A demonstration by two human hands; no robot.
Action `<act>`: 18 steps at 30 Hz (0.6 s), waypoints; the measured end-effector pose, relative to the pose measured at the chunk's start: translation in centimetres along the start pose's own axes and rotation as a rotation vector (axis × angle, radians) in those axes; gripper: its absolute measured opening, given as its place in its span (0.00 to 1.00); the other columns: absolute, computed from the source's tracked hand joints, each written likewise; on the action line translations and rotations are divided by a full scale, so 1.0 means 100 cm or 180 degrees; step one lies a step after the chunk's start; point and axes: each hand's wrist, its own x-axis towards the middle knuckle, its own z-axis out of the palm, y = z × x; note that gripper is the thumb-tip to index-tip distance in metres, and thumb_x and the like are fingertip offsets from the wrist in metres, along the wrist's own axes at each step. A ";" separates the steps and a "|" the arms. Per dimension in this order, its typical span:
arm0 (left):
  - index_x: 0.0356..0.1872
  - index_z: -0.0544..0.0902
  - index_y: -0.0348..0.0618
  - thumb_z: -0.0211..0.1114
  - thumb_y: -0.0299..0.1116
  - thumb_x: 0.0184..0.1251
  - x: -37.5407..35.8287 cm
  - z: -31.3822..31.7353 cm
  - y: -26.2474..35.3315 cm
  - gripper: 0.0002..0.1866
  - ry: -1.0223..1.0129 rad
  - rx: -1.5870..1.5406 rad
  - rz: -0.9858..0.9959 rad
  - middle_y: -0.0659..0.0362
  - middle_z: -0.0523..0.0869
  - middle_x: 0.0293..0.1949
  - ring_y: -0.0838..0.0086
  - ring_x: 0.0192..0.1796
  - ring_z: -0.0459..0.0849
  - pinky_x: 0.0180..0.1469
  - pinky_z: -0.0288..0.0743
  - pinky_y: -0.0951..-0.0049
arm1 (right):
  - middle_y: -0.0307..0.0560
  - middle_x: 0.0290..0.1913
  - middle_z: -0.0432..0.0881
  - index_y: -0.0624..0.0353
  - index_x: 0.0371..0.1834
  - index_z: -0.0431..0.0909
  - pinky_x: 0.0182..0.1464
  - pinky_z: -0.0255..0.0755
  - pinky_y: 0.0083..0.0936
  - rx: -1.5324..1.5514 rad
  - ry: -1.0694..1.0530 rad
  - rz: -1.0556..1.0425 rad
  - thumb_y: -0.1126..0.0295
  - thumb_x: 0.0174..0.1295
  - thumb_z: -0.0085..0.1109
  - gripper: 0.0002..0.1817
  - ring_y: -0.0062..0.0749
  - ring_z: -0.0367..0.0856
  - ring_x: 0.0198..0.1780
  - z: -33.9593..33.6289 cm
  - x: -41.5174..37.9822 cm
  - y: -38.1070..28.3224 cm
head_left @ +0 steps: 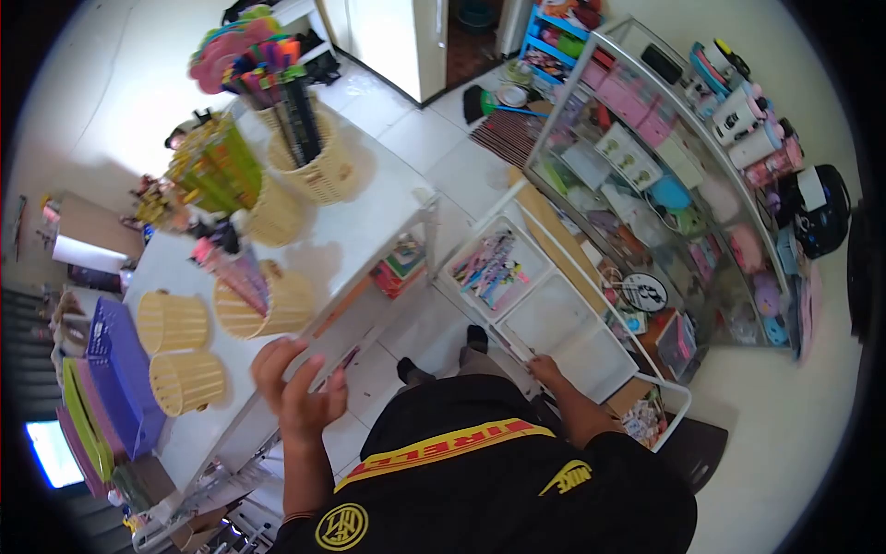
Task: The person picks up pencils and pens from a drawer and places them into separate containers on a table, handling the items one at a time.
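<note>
Purple basket: stands at the far left of the bench (355, 226), beside pink and green trays (81, 406).
Plain yellow baskets: two, side by side on the bench; one basket (173, 319) sits just above the other basket (187, 383) in the view.
Filled yellow baskets: one basket (286, 305) holds pink pens (233, 272), tilted; a second basket (275, 212) holds green-yellow packs (217, 166); a third basket (328, 175) holds dark and multicoloured pens (293, 115), mostly upright.
Left hand (303, 388): raised at the bench's near edge, close to the pink-pen basket; fingers spread and partly curled, thumb apart from them.
Pens in tray (494, 268): lie loose in a mixed-colour heap in the left section.
White tray (572, 325): located in front of the torso, toward the right, in a white-framed cart (681, 399); a white wall separates its two sections.
Right hand (546, 371): at the near rim of the tray's right section, well apart from the left hand; whether the fingers close around the rim cannot be told.
Display case (604, 198): glass-fronted, beyond the cart; shelves carry assorted goods.
Bottles (752, 143): stand in a row on the case top.
</note>
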 end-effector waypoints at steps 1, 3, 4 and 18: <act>0.73 0.61 0.40 0.75 0.40 0.59 0.015 0.011 0.009 0.44 -0.0013 -0.0067 0.0008 0.43 0.66 0.70 0.47 0.75 0.63 0.69 0.65 0.52 | 0.48 0.30 0.85 0.65 0.41 0.83 0.29 0.76 0.29 0.0237 -0.0074 -0.0165 0.63 0.63 0.63 0.14 0.31 0.82 0.28 0.007 0.012 -0.003; 0.73 0.62 0.41 0.75 0.40 0.59 0.051 0.042 0.034 0.43 -0.0737 -0.0459 -0.0465 0.41 0.64 0.72 0.45 0.76 0.60 0.70 0.63 0.49 | 0.47 0.32 0.85 0.64 0.43 0.83 0.29 0.76 0.29 0.0292 -0.0263 -0.0093 0.64 0.65 0.62 0.13 0.29 0.82 0.28 0.018 0.031 -0.029; 0.73 0.62 0.41 0.75 0.40 0.59 0.060 0.053 0.038 0.43 -0.0759 -0.0474 -0.0465 0.41 0.64 0.72 0.45 0.76 0.60 0.70 0.63 0.49 | 0.46 0.32 0.85 0.63 0.45 0.82 0.29 0.76 0.28 0.0368 -0.0378 -0.0035 0.63 0.65 0.62 0.14 0.29 0.82 0.29 0.021 0.037 -0.046; 0.71 0.66 0.47 0.71 0.45 0.64 0.052 0.125 0.030 0.37 -0.0570 0.1422 -0.0681 0.41 0.64 0.73 0.46 0.75 0.61 0.72 0.51 0.46 | 0.65 0.44 0.80 0.72 0.61 0.64 0.38 0.88 0.41 0.2523 0.0910 0.1101 0.71 0.63 0.55 0.25 0.50 0.88 0.37 0.092 0.251 -0.098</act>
